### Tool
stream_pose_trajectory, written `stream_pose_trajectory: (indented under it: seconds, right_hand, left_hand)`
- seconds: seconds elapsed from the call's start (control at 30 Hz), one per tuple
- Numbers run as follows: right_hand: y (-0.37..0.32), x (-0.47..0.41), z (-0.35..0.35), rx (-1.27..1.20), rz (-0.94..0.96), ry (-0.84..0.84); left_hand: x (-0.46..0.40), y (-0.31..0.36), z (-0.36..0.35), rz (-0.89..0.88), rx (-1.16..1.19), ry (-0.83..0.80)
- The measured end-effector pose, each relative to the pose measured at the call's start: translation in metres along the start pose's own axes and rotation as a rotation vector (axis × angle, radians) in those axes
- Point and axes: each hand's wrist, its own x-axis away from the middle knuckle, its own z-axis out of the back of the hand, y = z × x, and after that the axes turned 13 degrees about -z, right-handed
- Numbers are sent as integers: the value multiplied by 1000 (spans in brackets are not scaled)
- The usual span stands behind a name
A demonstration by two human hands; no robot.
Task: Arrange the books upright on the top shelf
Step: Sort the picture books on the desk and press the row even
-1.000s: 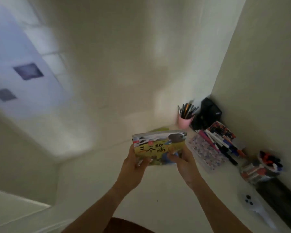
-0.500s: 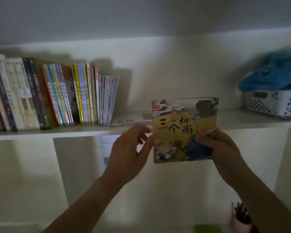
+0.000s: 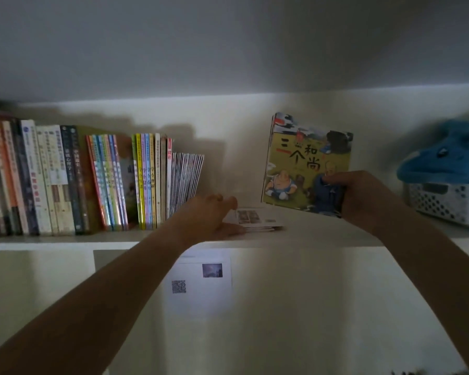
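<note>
Risk: thin flat-lying booklets [image 3: 256, 220] under my left hand [image 3: 214, 217] could slide off the white top shelf [image 3: 65, 240] edge if I drag them carelessly; the leaning upright row of books [image 3: 92, 180] beside that hand may topple rightward. Left hand's thumb and fingers close around the booklets' near end. My right hand [image 3: 363, 197] pinches the yellow picture book [image 3: 303, 163] at its lower corner, held upright above the shelf.

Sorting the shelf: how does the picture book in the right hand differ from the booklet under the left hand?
The picture book is held almost upright off the shelf; the booklet lies flat on it. The picture book's cover is yellow-green, the booklet's pale. The right hand grips the book; the left hand touches the booklet.
</note>
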Motion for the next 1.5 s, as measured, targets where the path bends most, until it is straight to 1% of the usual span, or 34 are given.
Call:
stream_pose_trajectory:
  seconds: [0.13,0.23,0.27,0.3,0.33,0.37,0.4,0.5,0.57,0.67,0.73,0.8,0.87,0.97,1.03,1.1,1.13,1.2,1.27,1.33,1.4,1.43,1.5]
  right_hand:
    - [8,-6,-3,-12,-43,16]
    - [14,-14,1,0,-56,-13]
    - [15,-15,2,1,-59,-3]
    - [16,-17,4,0,-56,16]
    - [16,-17,6,0,-58,35]
    - [17,-18,8,2,-68,59]
    - [17,-17,10,0,-74,78]
    - [19,-22,14,11,-101,80]
    - [20,-26,8,17,-119,64]
    - [23,-46,-14,62,-166,-29]
    - [25,-64,-40,70,-155,-118]
    - [25,-70,-79,89,-173,-199]
    - [25,-74,-119,110,-153,-272]
    - [32,-81,-165,192,-120,-325]
    - [43,-88,-189,231,-132,-365]
    - [60,-93,-208,329,-132,-356]
    - [68,-98,-217,410,-97,-318]
    - [79,-105,-229,534,-29,-274]
    - [81,-107,-232,597,30,-190]
    - [83,-116,-227,689,101,-74]
    - [88,-123,-223,790,130,39]
    - [92,-127,-222,845,112,58]
    - [94,-123,-222,872,36,-7]
  left_hand:
    - [-5,-8,2,-173,-186,-84]
    - [2,-6,-2,-414,-306,-93]
    - [2,-8,-4,-479,-343,-72]
    - [0,-9,-3,-499,-397,-78]
    - [-3,-8,-1,-481,-433,-111]
    - [-7,-5,2,-423,-452,-156]
    - [-9,0,3,-351,-434,-157]
    - [-10,4,-4,-123,-273,65]
    - [-6,-5,-4,55,-219,164]
    - [0,-15,7,362,-239,187]
    - [4,-16,13,442,-218,186]
    - [10,-19,14,496,-197,198]
    - [17,-24,17,525,-106,241]
    - [36,-28,20,452,73,447]
    - [49,-28,21,455,83,576]
    - [63,-30,17,429,117,656]
    - [70,-30,14,399,150,679]
    - [76,-30,5,349,181,669]
    - [73,-25,-1,345,166,599]
    - [64,-24,-3,403,121,501]
    - [55,-31,-3,489,-18,453]
    - [54,-35,-3,510,-119,491]
    - [54,-43,0,494,-254,647]
